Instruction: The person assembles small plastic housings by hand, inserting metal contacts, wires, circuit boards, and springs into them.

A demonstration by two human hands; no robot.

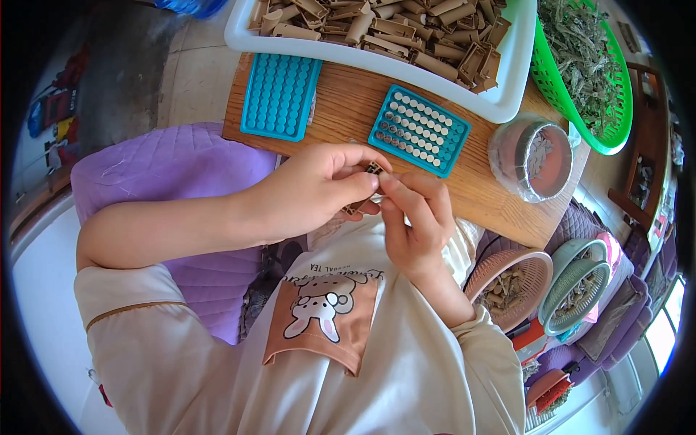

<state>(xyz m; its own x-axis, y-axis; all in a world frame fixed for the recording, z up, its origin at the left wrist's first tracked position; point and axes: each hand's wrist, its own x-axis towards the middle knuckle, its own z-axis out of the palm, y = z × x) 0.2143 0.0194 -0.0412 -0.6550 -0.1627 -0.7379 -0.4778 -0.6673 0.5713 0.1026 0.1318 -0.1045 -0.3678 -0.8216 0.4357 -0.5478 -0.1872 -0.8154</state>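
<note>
My left hand (315, 190) is closed round a small brown plastic part (354, 208), its thumb and forefinger pressing near the part's upper end. Against that same end, the thumb and forefinger of my right hand (419, 217) are pinched together; whether they hold some tiny piece is hidden by the fingertips. Just beyond the hands lies a teal tray (444, 172) with rows of small round discs (423, 122), mostly white, some silvery. Farther left is a second teal tray (272, 131) with rows of round teal cups.
A white bin (319, 49) of brown plastic shells (391, 29) stands at the table's far side. Right of the trays is a plastic-wrapped round tub (523, 161) with pale strips. A green basket (616, 109) holds greyish pieces. Pink (540, 272) and pale green baskets (554, 322) sit lower right.
</note>
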